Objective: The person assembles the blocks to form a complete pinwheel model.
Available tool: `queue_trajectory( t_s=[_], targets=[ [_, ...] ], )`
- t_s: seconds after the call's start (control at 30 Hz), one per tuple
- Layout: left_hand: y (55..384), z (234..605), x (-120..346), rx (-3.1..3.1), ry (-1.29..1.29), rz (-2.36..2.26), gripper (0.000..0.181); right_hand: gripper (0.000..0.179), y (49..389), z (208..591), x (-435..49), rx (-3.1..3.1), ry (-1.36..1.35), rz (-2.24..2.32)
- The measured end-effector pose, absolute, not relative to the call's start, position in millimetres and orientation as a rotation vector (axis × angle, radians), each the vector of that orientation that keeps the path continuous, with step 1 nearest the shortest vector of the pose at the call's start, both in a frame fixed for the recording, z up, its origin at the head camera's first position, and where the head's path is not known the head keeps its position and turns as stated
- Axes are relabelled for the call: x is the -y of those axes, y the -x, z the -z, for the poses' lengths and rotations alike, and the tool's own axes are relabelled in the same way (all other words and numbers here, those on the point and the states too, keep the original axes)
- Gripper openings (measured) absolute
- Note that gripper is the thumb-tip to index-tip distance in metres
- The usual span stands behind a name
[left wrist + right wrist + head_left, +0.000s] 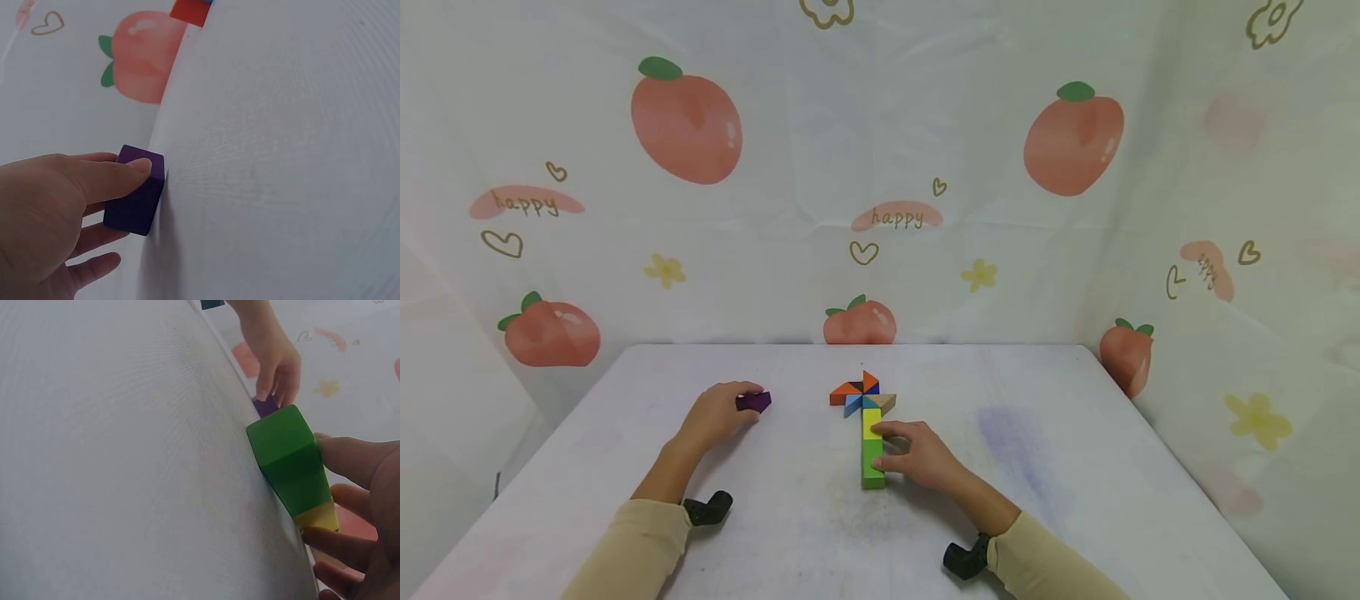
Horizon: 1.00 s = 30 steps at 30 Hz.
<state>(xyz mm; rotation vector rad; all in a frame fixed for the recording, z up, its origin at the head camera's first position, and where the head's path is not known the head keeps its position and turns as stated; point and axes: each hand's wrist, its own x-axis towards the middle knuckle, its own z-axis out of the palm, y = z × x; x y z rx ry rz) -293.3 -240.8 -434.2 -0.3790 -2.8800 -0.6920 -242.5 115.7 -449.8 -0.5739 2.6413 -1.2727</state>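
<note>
My left hand [718, 414] pinches a purple block [133, 203] between thumb and fingers, close to the tabletop left of the other blocks. A yellow block [871, 419] and a green block [872, 463] lie end to end in a straight column. Against the right side of this column rests my right hand [927, 454], its thumb at the green block and a forefinger at the yellow one. Above the column, several triangular blocks form a pinwheel; among them are an orange triangle [844, 393], a light blue triangle [852, 405] and a wood-coloured triangle [886, 403].
The white tabletop [790, 533] bears a faint purple stain right of the right hand. A printed cloth backdrop [955, 125] with peaches and flowers stands behind the table and along its sides. Each wrist wears a black camera [709, 508].
</note>
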Motion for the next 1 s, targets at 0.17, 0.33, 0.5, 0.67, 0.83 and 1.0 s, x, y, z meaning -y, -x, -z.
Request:
queue_trajectory(
  t_s=[0.17, 0.33, 0.5, 0.67, 0.83, 1.0],
  targets=[
    [293.0, 434.9, 240.1, 2.871, 0.381, 0.681, 0.043, 0.051, 241.9, 450.0, -115.2, -2.649, 0.562, 1.262],
    [292.8, 435.1, 237.0, 2.853, 0.376, 0.686, 0.041, 0.051, 241.6, 449.4, -115.1, -2.647, 0.552, 1.262],
    [292.0, 434.8, 233.9, 2.859, 0.372, 0.693, 0.042, 0.051, 241.4, 448.4, -115.0, -2.64, 0.56, 1.271],
    [291.6, 433.1, 228.7, 2.853, 0.39, 0.709, 0.042, 0.051, 241.3, 448.7, -115.1, -2.641, 0.558, 1.276],
    [290.5, 429.6, 221.2, 2.843, 0.405, 0.731, 0.043, 0.051, 241.4, 449.4, -115.2, -2.641, 0.562, 1.282],
    [290.1, 428.0, 210.8, 2.833, 0.425, 0.745, 0.042, 0.051, 241.5, 449.9, -115.1, -2.649, 0.551, 1.264]
  ],
)
